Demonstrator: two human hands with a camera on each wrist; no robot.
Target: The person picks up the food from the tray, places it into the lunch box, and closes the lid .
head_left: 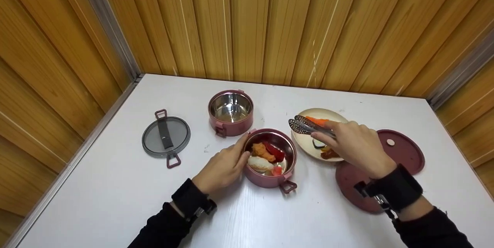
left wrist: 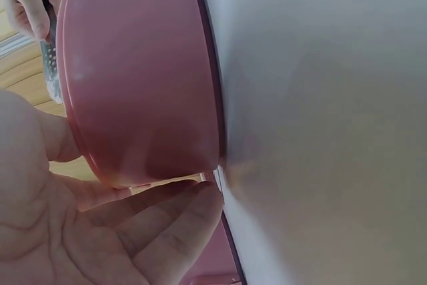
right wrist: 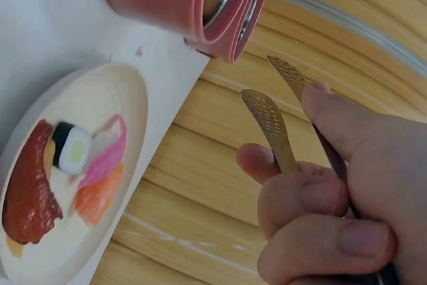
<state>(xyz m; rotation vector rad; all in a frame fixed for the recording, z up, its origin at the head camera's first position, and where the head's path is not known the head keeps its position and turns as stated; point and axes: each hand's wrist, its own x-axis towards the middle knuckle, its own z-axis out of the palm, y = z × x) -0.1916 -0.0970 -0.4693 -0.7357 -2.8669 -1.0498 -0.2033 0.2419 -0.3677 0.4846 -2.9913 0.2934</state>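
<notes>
Tongs [head_left: 300,127] in right hand [head_left: 357,143] partly hide plate [head_left: 307,146].

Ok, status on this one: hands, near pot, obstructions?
Left hand touching near pot, food inside. Right hand holding tongs, tips apart, empty. More food on plate; no obstruction seen.

Downward head view, close sideways wrist views

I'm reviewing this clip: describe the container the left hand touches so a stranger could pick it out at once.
On the white table, find the left hand near the middle. It touches the side of a round pink bowl. Unlike the similar farther bowl, which shows only shiny metal inside, this one holds colorful food.
</notes>
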